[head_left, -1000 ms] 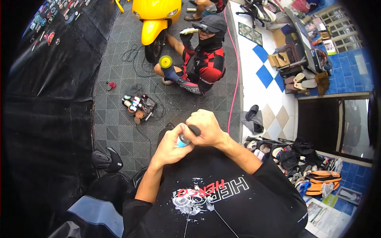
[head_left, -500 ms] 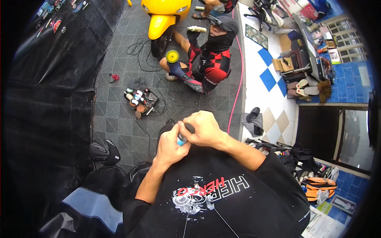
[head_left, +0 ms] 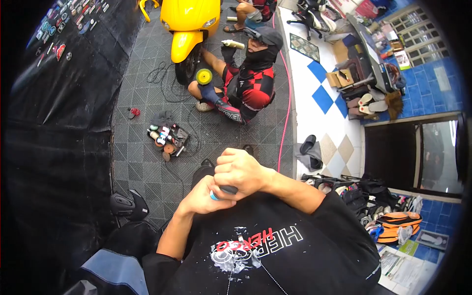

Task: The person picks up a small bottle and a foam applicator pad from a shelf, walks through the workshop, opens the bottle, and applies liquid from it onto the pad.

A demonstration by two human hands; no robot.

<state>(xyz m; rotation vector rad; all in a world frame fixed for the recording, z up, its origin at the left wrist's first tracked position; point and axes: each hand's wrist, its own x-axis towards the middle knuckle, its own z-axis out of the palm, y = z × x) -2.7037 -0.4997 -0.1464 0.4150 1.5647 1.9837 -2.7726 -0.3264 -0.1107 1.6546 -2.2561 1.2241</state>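
Observation:
My left hand (head_left: 199, 196) is closed in front of my chest. It wraps a small black-and-blue object (head_left: 228, 189) whose dark end and light-blue strip peek out between the fingers. Most of it is hidden, so I cannot tell its kind. My right hand (head_left: 240, 169), its fingers curled, presses against my left hand and over the dark end. Just below both hands is my black shirt (head_left: 314, 246), which has white smears on its printed front.
Ahead, a person (head_left: 250, 81) sits holding a polisher with a yellow pad (head_left: 204, 76) and a pale bottle (head_left: 232, 44). Beyond is a yellow scooter (head_left: 189, 17). A tray of bottles and discs (head_left: 167, 140), cables and a pink hose (head_left: 287, 105) lie on the floor.
Both hands have moved slightly down and left in view. My right hand has turned, its fingers now curled higher over the object, and less of the object shows. The whole view has shifted slightly.

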